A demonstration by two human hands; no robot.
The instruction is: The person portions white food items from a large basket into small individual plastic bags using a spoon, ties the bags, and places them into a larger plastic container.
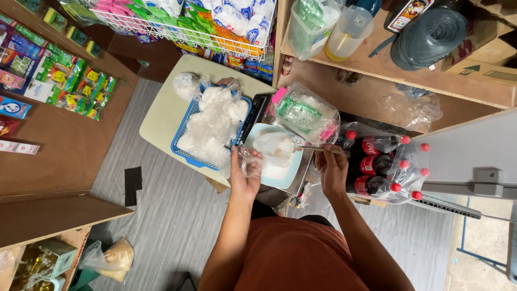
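While the left hand grips a clear plastic bag on the pale-blue scale tray, the right hand pinches a spoon, its long axis pointing leftward into the bag; blue basket of filled bags adjacent, at table's near edge.

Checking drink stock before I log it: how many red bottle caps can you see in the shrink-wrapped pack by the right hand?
6 red caps: one at the pack's left end, five along its right side, running from top to bottom. More bottles may be hidden under the wrap.
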